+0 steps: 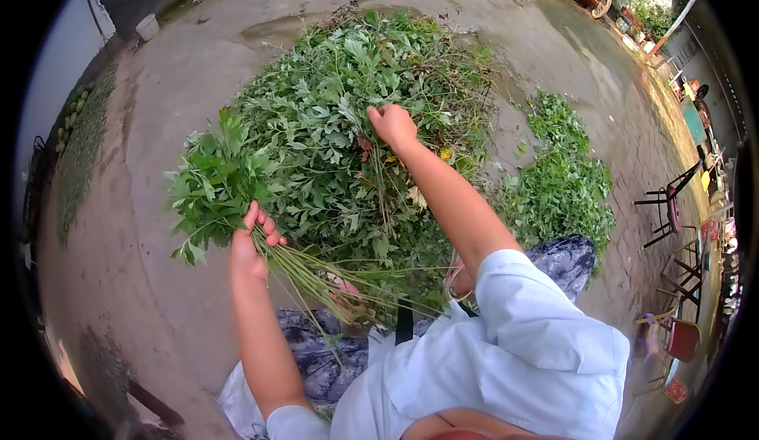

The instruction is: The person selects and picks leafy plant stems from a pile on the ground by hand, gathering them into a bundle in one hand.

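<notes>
My left hand (251,244) is wrapped round a bunch of leafy green stems (217,175). The leaves fan out to the upper left, and the long bare stalks trail to the lower right across my lap. Over the large heap of cut leafy plants (316,132), my right hand (393,126) is closed with its fingers pinched at a stem. The hand's back hides just what lies between its fingers. Some yellow and brown leaves show in the heap below that wrist.
A smaller pile of green leaves (557,171) lies on the concrete ground to the right. Chairs (670,203) line the far right side. A white bucket (148,27) stands at the upper left, and green gourd-like produce (73,120) lies along the left wall.
</notes>
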Available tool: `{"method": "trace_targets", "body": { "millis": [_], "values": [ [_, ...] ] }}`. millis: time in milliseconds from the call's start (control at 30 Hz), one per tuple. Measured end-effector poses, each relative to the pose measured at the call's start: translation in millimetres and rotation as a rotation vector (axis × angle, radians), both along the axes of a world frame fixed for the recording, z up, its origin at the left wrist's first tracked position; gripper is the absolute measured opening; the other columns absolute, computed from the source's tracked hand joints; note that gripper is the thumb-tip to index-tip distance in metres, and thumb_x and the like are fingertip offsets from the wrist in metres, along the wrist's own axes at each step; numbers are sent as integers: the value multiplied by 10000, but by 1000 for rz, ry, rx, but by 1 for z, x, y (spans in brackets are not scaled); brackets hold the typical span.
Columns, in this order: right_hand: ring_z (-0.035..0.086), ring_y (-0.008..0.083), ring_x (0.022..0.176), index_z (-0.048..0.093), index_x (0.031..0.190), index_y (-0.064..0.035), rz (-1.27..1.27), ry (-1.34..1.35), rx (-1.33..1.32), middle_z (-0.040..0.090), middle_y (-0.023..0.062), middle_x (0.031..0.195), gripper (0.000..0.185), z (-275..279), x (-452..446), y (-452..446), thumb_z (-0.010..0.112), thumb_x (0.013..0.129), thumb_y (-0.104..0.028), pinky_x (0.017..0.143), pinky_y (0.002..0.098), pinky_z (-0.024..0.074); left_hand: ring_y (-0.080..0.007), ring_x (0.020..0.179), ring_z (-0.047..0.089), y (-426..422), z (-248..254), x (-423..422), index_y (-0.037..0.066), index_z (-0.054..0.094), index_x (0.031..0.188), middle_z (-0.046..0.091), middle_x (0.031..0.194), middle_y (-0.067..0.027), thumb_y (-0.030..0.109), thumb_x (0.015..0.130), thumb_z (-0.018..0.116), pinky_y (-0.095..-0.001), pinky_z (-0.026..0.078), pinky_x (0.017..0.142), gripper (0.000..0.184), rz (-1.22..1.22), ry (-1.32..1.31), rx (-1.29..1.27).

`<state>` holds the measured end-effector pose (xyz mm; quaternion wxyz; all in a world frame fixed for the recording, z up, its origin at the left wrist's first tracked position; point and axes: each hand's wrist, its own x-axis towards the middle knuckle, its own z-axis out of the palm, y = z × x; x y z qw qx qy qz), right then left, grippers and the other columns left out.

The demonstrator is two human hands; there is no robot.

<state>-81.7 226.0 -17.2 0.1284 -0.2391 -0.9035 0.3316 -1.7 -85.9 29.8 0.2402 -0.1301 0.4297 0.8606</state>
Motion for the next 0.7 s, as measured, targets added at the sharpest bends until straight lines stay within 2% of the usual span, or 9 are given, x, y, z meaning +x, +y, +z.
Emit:
{"method": "trace_targets", "body": {
  "millis": [67,133,200,267,400,467,533,600,700],
  "values": [
    [581,318,775,637,826,-76,30,-184,-81,611,155,798,261,-18,-18,12,562,720,-302,688,386,457,-136,425,400,-2,-1,-1,114,416,675,426,547,-17,288,836,519,-313,396,491,259,6,-7,-42],
    [588,283,772,635,841,-59,-18,-27,-108,614,147,830,261,2,-13,16,580,702,-272,694,364,454,-136,423,393,-4,-4,-2,110,414,677,422,546,-16,282,832,526,-314,390,484,257,22,0,-37],
    [578,265,736,617,830,-14,44,381,-73,595,149,801,224,13,-9,30,564,732,-208,680,339,450,-136,425,395,-5,-5,-1,106,417,682,425,549,-16,281,828,532,-313,388,480,255,10,1,-8],
    [565,249,705,595,836,19,73,585,-56,570,149,762,189,44,8,35,542,758,-145,664,316,446,-136,425,396,-4,-3,0,104,420,687,427,551,-17,282,828,533,-310,387,479,253,19,-2,-6],
    [557,254,669,564,881,10,157,511,15,569,141,730,177,66,28,68,541,774,-128,634,315,442,-134,419,393,3,-2,1,98,430,700,430,553,-20,285,825,536,-303,383,476,248,-5,-18,-20],
    [547,210,579,553,842,13,178,625,65,590,113,712,155,80,36,74,521,798,-132,556,295,432,-126,417,390,9,-3,0,106,427,707,428,555,-11,293,833,522,-303,382,481,245,-14,2,-32],
    [522,140,508,541,848,13,343,-47,-296,609,91,708,168,98,49,80,491,830,-146,488,266,414,-117,414,386,13,-5,3,114,424,714,425,556,-2,301,842,509,-303,380,485,242,-39,11,-61],
    [506,95,502,481,1011,6,330,211,-618,613,97,772,238,104,57,91,417,875,-179,472,239,417,-114,423,387,18,-5,1,111,425,717,429,572,-2,301,842,509,-303,381,496,243,-58,24,-41],
    [461,86,496,458,1076,-12,365,89,-752,596,73,793,258,112,69,103,391,882,-169,461,228,396,-119,420,406,27,-6,0,107,431,711,445,579,-12,297,834,520,-301,391,485,243,-77,24,-28]
  ]
}}
